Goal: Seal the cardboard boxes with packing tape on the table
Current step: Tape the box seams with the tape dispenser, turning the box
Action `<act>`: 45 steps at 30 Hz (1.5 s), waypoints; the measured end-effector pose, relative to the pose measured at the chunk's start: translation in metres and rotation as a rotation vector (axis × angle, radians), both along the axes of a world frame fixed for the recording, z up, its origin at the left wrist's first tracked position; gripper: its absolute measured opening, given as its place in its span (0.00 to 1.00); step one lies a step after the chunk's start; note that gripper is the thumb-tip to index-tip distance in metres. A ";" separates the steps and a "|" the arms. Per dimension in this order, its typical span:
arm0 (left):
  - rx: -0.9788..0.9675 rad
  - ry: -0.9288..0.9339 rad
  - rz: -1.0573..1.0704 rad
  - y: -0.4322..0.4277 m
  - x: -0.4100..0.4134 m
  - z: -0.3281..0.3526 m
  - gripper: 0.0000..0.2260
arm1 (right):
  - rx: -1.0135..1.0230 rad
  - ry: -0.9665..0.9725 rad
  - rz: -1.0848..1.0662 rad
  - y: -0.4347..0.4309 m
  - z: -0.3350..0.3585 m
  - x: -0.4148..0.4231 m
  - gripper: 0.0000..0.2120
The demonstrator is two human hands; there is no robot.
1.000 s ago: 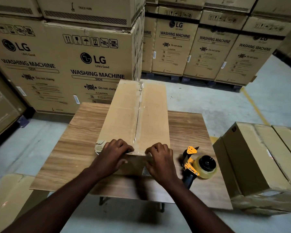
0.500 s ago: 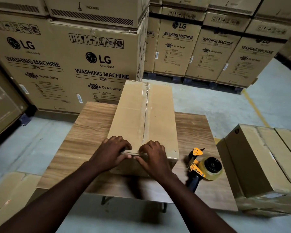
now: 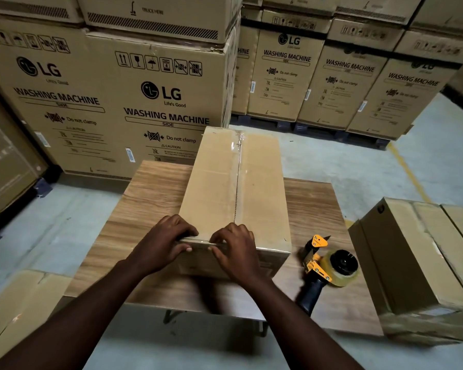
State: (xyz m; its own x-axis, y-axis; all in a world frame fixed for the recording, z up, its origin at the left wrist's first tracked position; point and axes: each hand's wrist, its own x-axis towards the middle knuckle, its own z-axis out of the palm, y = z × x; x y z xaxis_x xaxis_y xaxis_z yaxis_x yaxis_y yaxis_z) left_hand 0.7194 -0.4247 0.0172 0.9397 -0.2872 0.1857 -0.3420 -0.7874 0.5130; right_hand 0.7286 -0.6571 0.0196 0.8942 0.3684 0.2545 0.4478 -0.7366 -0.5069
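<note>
A long brown cardboard box (image 3: 214, 182) lies lengthwise on the wooden table (image 3: 145, 198), with clear packing tape (image 3: 237, 180) running along its top centre seam. My left hand (image 3: 162, 244) and my right hand (image 3: 235, 249) sit close together on the box's near top edge. On each hand the fingers curl over the top and the thumb lies against the front face, pinching the edge where the tape ends. A yellow and black tape dispenser (image 3: 329, 265) with a roll of clear tape lies on the table to the right of the box, held by neither hand.
Several sealed brown boxes (image 3: 417, 252) are stacked on the floor close to the table's right side. Flat cardboard (image 3: 19, 303) lies at the lower left. Large washing machine cartons (image 3: 118, 97) stand behind the table and along the back.
My hands have moved closer together along the box's near edge, toward the taped seam. The box sits more squarely on the table. The dispenser has not moved.
</note>
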 end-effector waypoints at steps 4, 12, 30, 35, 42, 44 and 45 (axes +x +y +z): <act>-0.039 0.037 0.002 0.005 -0.002 -0.002 0.20 | -0.023 0.035 0.003 0.003 0.002 0.000 0.13; -0.250 -0.014 0.109 -0.002 -0.010 -0.006 0.15 | 0.054 0.062 0.027 0.022 -0.001 0.005 0.07; -0.505 0.191 0.607 -0.066 -0.055 -0.053 0.23 | -0.025 0.052 -0.050 0.071 0.003 0.006 0.22; -0.441 0.467 0.543 -0.049 -0.048 -0.051 0.16 | -0.112 -0.065 -0.052 0.074 -0.002 0.006 0.18; -0.983 0.400 0.859 -0.010 -0.002 -0.022 0.09 | -0.353 -0.138 -0.021 0.075 -0.029 -0.014 0.36; -0.940 0.426 0.719 -0.017 0.016 -0.010 0.10 | -0.379 -0.103 -0.088 0.080 -0.032 -0.015 0.37; -0.890 0.429 0.677 -0.023 0.021 -0.006 0.09 | -0.372 -0.083 -0.111 0.083 -0.032 -0.015 0.37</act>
State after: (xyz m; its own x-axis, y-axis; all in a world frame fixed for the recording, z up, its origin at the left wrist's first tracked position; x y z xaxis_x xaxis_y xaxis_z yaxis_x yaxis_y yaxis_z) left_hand 0.7408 -0.4473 0.0111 0.8844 0.3597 -0.2975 0.3374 -0.0522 0.9399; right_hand 0.7132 -0.5739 -0.0128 0.9155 0.3519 0.1951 0.3838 -0.9092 -0.1611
